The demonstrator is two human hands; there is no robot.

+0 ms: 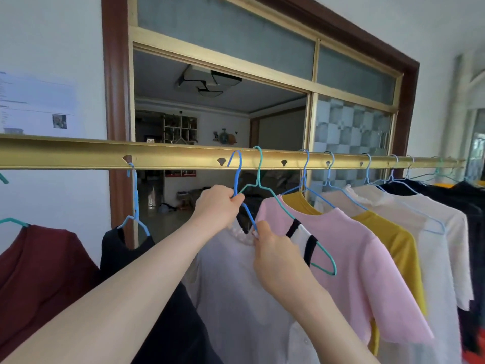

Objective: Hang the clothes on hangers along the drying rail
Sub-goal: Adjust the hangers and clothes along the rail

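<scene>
Head view. A gold drying rail [183,157] crosses the frame from the left edge to the far right, with small notches along its lower lip. The left hand [217,203] is closed around the neck of a blue hanger [237,177], whose hook sits in front of the rail near a notch (whether it rests on the rail or is just short of it cannot be told). The right hand [273,254] pinches the collar of a pale grey garment [231,285] where the hanger's right arm enters the neckline; its fingertips are curled shut and partly hidden by cloth. The hanger's left arm is hidden behind the left hand.

Just right of it a teal hanger [325,258] carries a pink T-shirt [354,248] and a white strip with black bands [301,237], its shoulder end sticking out over the pink cloth. Further right hang a yellow top [399,237], white garments [435,227] and dark garments [467,200], which crowd together and blur toward the frame edge.

To the left, a black garment [120,253] hangs on a light-blue hanger [135,203]; a maroon garment [39,271] hangs on a hanger cut off by the frame. All hems are cropped. Behind the rail, a door frame [116,88] opens onto a dim room; a paper sheet [36,103] on the wall is unreadable.
</scene>
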